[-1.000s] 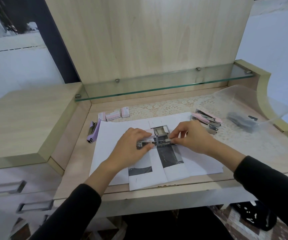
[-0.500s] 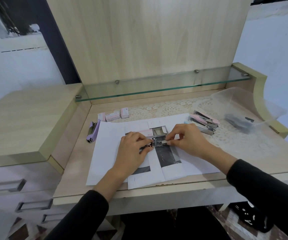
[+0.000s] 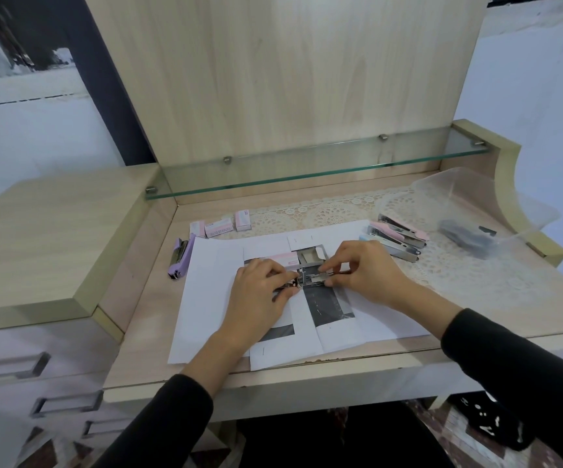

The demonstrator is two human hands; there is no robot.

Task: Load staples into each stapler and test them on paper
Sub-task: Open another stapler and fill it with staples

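An opened pink stapler (image 3: 302, 268) lies on the white sheets of paper (image 3: 205, 298) in the middle of the desk, its metal channel exposed. My left hand (image 3: 259, 285) grips its left end. My right hand (image 3: 364, 268) pinches a thin strip of staples (image 3: 320, 272) at the channel's right part. A purple stapler (image 3: 180, 258) lies left of the paper. Three small staple boxes (image 3: 219, 228) stand behind the paper. Several more staplers (image 3: 398, 238), pink and pale blue, lie at the right.
A clear plastic tub (image 3: 459, 197) with dark items sits at the back right on a lace mat (image 3: 340, 207). A glass shelf (image 3: 307, 173) runs above the desk's back. A raised wooden cabinet top (image 3: 46, 244) and drawers stand at the left.
Both hands stay on the opened stapler; the view shifted slightly. My right fingers have moved a little along the metal channel with the staple strip.
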